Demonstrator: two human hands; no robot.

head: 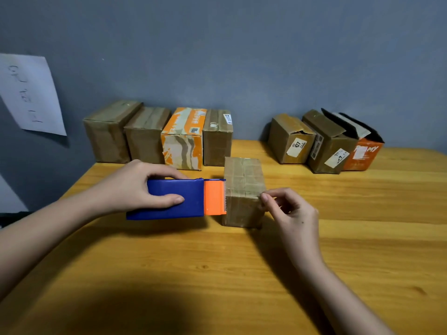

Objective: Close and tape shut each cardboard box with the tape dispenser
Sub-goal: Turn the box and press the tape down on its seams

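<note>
Tape is going onto the small brown box [243,192] in the head view — the taping step, seemingly near its end on this box. The left hand [135,187] is gripping the blue tape dispenser [176,199], fingers curled over its far edge and thumb lying along its near face, and is holding the orange toothed end right against the box's side. The right hand [290,213] is working at the box's opposite top edge, thumb and forefinger pinched together there, apparently pressing down or holding the tape's end; the tape itself is too clear to make out. The box is sitting on the desk [217,274] between the two hands, its flaps already down.

Beyond the left hand, four closed boxes [157,136] are standing in a row against the wall. Beyond the right hand, three boxes with raised flaps [324,141] are waiting — these look like the work left.

Next, judging by the pose, the tape needs tearing against the teeth: a firm twist of the dispenser while the right hand is keeping the box from sliding, then smoothing the loose end down.
</note>
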